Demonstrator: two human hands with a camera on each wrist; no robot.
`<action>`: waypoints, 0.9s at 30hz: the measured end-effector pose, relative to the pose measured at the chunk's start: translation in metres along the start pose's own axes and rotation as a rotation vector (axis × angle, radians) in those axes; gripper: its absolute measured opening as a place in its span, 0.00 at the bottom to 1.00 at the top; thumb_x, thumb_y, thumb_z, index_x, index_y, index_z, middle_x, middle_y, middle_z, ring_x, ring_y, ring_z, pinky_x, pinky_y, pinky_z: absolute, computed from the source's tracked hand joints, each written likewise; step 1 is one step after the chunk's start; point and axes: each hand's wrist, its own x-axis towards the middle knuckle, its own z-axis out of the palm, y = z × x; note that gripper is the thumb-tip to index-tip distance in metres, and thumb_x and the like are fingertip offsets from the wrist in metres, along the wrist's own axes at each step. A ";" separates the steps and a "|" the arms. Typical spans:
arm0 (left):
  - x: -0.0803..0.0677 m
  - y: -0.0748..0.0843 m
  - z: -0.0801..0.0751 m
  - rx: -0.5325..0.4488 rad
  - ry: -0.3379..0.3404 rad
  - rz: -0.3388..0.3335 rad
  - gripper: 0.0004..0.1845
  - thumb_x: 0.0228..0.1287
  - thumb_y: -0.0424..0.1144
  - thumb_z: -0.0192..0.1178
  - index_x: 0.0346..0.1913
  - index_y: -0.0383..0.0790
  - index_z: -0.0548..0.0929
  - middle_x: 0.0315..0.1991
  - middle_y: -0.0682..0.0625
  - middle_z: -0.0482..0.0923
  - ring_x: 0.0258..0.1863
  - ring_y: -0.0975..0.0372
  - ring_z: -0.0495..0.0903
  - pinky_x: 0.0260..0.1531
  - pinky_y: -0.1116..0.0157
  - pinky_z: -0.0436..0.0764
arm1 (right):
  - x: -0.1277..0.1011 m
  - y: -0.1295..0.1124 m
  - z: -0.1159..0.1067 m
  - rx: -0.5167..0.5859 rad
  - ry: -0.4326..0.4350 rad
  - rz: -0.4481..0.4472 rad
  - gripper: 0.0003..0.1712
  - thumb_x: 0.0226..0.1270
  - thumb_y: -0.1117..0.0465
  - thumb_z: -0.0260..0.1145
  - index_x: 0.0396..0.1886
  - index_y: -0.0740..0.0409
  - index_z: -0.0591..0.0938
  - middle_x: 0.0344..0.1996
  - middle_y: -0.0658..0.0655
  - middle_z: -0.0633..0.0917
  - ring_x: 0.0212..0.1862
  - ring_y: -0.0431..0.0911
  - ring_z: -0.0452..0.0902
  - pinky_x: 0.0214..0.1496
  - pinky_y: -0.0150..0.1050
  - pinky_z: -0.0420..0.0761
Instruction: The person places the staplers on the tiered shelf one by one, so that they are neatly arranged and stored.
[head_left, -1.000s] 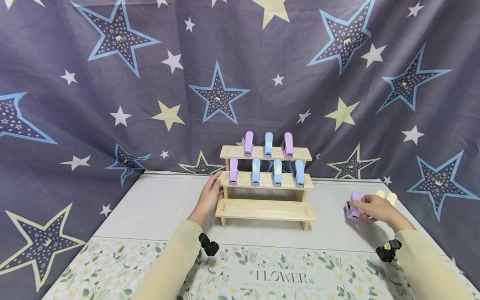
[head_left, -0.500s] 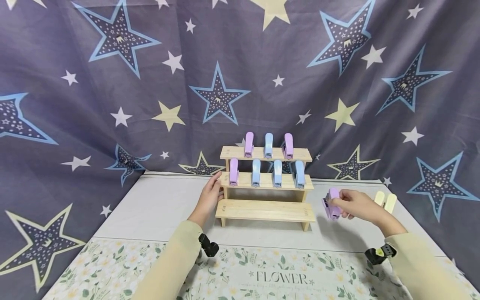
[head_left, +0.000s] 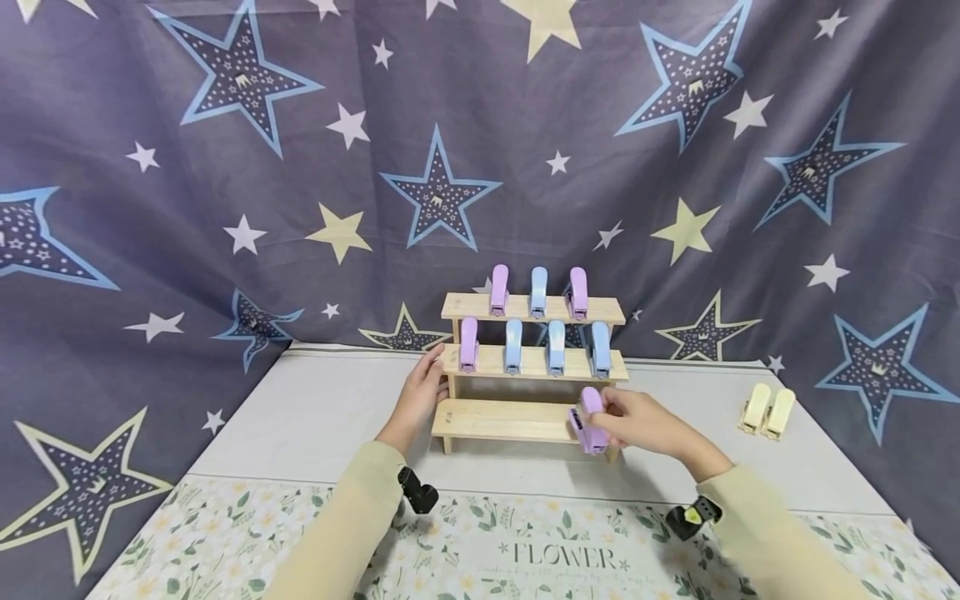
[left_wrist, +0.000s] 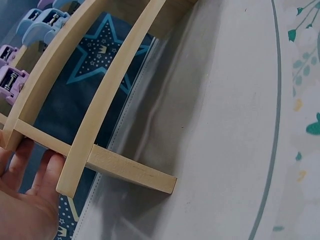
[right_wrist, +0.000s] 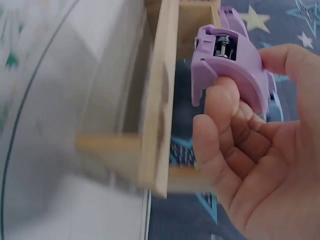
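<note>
A three-step wooden display rack (head_left: 517,421) stands mid-table. My left hand (head_left: 414,402) grips its left end at the middle step; in the left wrist view the fingers (left_wrist: 42,172) curl under the side rail. My right hand (head_left: 648,425) pinches a purple stapler (head_left: 591,419) between thumb and fingers, in front of the right end of the lowest step. The right wrist view shows this stapler (right_wrist: 232,62) tilted, its metal spring facing the camera. I cannot tell whether it touches the step. On the middle step stand one purple stapler (head_left: 468,344) and several blue staplers (head_left: 556,347).
The top step carries two purple staplers and a blue stapler (head_left: 538,292) between them. Two cream staplers (head_left: 767,411) stand at the table's right. A flower-print mat (head_left: 570,542) covers the table's front; a starry curtain (head_left: 525,192) hangs behind.
My right hand has carried the purple stapler leftward from beside the cream staplers to the rack's lowest step. My left hand has stayed on the rack.
</note>
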 end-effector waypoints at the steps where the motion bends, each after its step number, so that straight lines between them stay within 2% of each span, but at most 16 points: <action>1: 0.000 0.000 0.000 0.004 0.000 -0.005 0.25 0.83 0.43 0.40 0.77 0.48 0.62 0.72 0.37 0.64 0.66 0.44 0.70 0.64 0.50 0.74 | 0.003 -0.002 0.005 -0.001 0.006 -0.008 0.09 0.69 0.57 0.62 0.35 0.59 0.77 0.21 0.51 0.81 0.24 0.47 0.78 0.24 0.38 0.82; 11: 0.002 -0.002 -0.001 0.015 -0.010 -0.004 0.25 0.83 0.44 0.40 0.78 0.49 0.61 0.72 0.37 0.64 0.66 0.43 0.70 0.64 0.49 0.73 | 0.039 -0.031 0.055 -0.020 0.097 -0.089 0.09 0.68 0.53 0.65 0.33 0.52 0.77 0.22 0.46 0.80 0.24 0.39 0.72 0.22 0.32 0.73; 17: 0.003 -0.002 0.000 -0.007 -0.012 0.007 0.25 0.83 0.43 0.40 0.78 0.47 0.62 0.72 0.37 0.64 0.66 0.43 0.69 0.65 0.48 0.73 | 0.058 -0.039 0.078 -0.026 0.170 -0.073 0.14 0.67 0.50 0.66 0.30 0.52 0.74 0.21 0.46 0.76 0.22 0.39 0.68 0.22 0.32 0.68; 27: 0.001 -0.002 0.000 -0.013 -0.010 0.018 0.25 0.83 0.42 0.41 0.77 0.47 0.62 0.72 0.37 0.64 0.65 0.42 0.70 0.64 0.48 0.73 | 0.079 -0.046 0.103 0.026 0.177 -0.027 0.19 0.67 0.45 0.69 0.30 0.53 0.74 0.19 0.48 0.76 0.20 0.39 0.69 0.20 0.32 0.68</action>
